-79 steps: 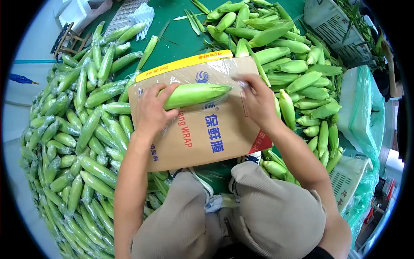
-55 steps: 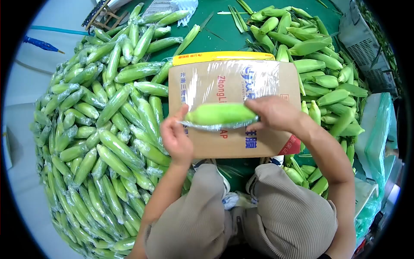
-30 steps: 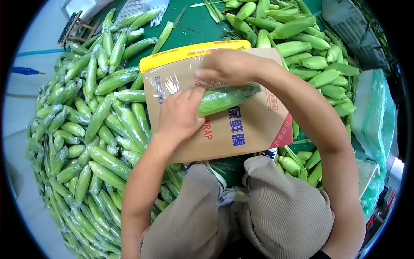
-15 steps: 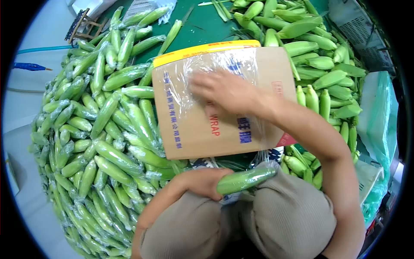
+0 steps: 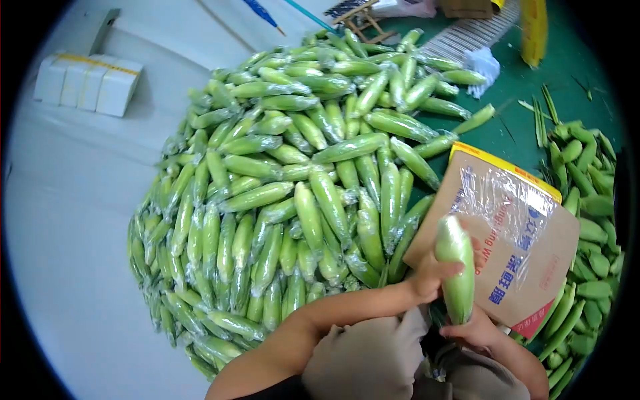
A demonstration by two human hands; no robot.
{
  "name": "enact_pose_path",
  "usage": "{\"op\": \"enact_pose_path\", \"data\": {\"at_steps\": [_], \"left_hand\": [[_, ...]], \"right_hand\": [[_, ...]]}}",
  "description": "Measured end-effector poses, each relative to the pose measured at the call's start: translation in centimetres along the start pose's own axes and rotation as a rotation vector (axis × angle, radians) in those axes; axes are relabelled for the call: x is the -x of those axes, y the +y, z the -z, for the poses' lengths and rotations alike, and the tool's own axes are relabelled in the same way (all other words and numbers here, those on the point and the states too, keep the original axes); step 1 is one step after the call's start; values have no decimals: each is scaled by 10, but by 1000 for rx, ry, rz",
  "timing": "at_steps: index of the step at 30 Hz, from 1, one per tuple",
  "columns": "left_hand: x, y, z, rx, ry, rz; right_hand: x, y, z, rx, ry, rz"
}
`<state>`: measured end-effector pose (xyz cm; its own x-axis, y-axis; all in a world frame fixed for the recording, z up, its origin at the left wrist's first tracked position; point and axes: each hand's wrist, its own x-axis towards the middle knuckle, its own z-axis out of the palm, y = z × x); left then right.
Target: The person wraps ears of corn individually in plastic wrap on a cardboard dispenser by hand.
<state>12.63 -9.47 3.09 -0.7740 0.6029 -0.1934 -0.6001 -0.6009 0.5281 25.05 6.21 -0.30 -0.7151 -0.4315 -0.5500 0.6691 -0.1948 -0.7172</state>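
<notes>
An ear of corn (image 5: pixel 456 267) in its green husk, shiny with clear film, stands nearly upright above my knees. My left hand (image 5: pixel 430 275) is wrapped around its middle, thumb across the front and fingertips showing behind. At the lower end, my right hand (image 5: pixel 472 328) grips the corn's base, with some fingers hidden. Just beyond both hands lies a brown cardboard box (image 5: pixel 527 250) with blue and red print, a yellow far edge and clear film stretched over its top.
To the left rises a large heap of film-wrapped corn (image 5: pixel 293 187). Unwrapped corn (image 5: pixel 593 233) lies to the right of the box. A yellow object (image 5: pixel 533 33) and a crumpled pale cloth or plastic (image 5: pixel 483 70) are at the back. White boxes (image 5: pixel 88 85) sit far left.
The view has swung left. My right hand has left the film on the box top and now holds the corn's lower end. The corn has turned from lying flat to nearly upright.
</notes>
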Motion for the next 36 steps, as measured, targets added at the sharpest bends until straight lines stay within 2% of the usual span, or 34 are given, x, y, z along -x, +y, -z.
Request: {"op": "enact_pose_path", "data": {"at_steps": [2,3,4,6,7,8,10,12,14,15,16,17,18,19,20,21,22,23,24,25,26,27,29,31,34,36], "left_hand": [[4,-17,15,-205,-84,180],[0,-12,11,-412,-77,81],[1,-5,10,-457,37,30],[2,23,15,-534,227,-73],[0,63,30,-778,414,-29],[-8,123,44,-878,504,-113],[-22,282,73,-1027,592,-465],[-24,422,97,-1177,673,-728],[-28,508,112,-1375,806,-943],[-37,523,114,-1477,890,-1039],[-46,504,108,-1553,939,-1093],[-55,463,103,-1621,913,-1083],[-56,405,101,-1652,811,-1020],[-53,344,100,-1643,666,-881],[-49,279,109,-1674,532,-673],[-50,208,129,-1457,375,-587],[-44,141,125,-1525,27,-510],[-45,77,65,-1747,-207,-519],[-54,41,45,-1912,-440,-667],[-61,14,37,-1957,-510,-702],[-64,-5,18,-2096,-524,-603],[-65,-17,5,-2232,-521,-502],[-61,-35,32,-2352,-530,-496],[-55,-34,31,-2305,-510,-452],[-51,-30,40,-2231,-505,-457],[-48,-20,48,-2162,-510,-425]], "right_hand": [[-26,-10,-3,50,59,-156],[-31,-21,-7,29,52,-124],[-36,-32,-11,8,44,-93],[-25,-55,-32,-153,182,358],[-15,-58,-22,59,226,457],[-3,-58,-8,262,286,542],[20,-40,22,333,380,557],[53,0,57,53,525,444],[78,30,97,466,968,532],[93,35,105,441,1192,512],[111,52,125,605,1364,498],[124,81,146,588,1500,459],[138,109,173,736,1661,358],[147,145,198,798,1732,104],[149,173,213,868,1761,-143],[151,170,211,967,1726,-236],[153,168,209,1061,1686,-331],[152,173,215,1086,1707,-324],[158,176,219,1025,1707,-348],[161,172,217,960,1690,-362],[157,170,219,898,1662,-361],[156,183,223,933,1672,-256],[162,189,210,822,1602,-197],[168,207,209,623,1625,-146],[176,197,207,604,1795,180],[159,113,189,553,1658,636]]}}
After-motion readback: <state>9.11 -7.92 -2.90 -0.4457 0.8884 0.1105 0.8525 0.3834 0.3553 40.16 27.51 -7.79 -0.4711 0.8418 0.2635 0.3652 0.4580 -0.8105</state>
